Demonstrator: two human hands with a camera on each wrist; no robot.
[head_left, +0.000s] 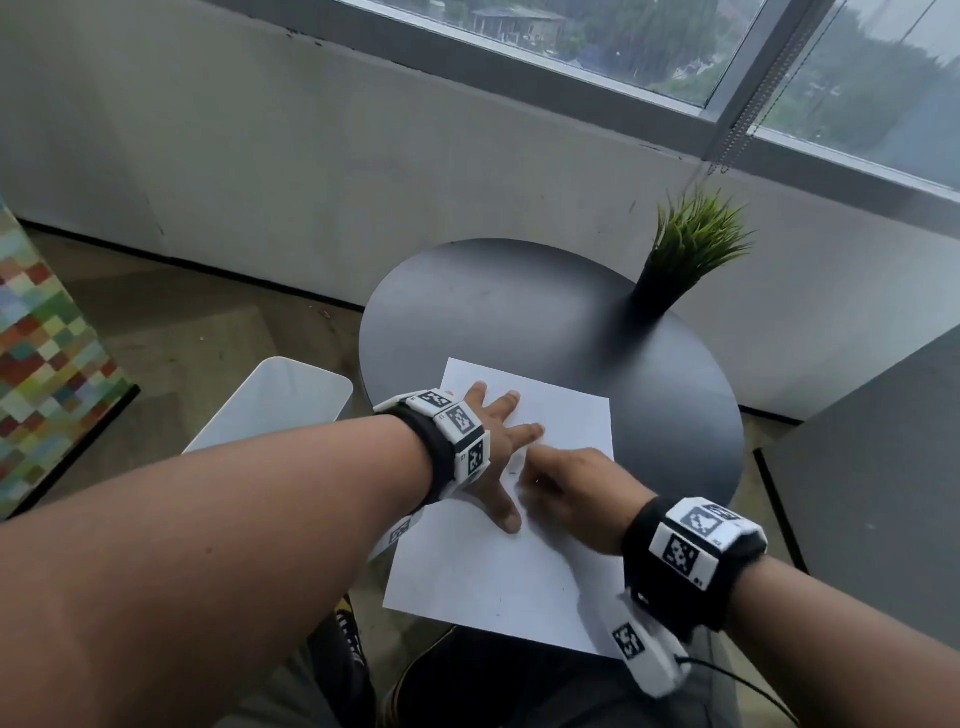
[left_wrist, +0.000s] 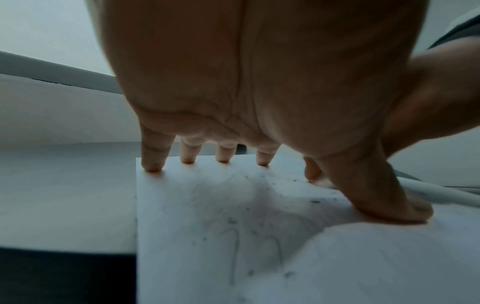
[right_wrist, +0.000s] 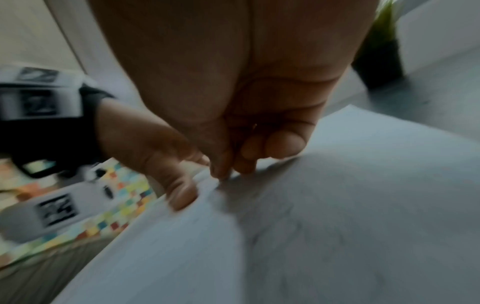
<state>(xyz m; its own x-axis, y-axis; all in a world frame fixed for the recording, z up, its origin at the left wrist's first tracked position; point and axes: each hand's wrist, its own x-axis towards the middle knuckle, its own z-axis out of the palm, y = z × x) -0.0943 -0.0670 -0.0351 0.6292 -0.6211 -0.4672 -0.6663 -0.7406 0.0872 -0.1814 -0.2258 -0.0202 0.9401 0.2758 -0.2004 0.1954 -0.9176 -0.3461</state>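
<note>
Paper (head_left: 550, 410), white, faintly pencil-marked, flat; overhanging table (head_left: 519, 312)

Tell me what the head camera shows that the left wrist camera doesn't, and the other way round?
Only the head view shows the whole round dark table, the potted plant standing on it and the window behind. Only the left wrist view shows the faint pencil lines and dark specks on the paper, and the fingertips seen from under the palm, pressing down. Both show the left hand spread flat on the paper, with the right hand close beside its thumb.
</note>
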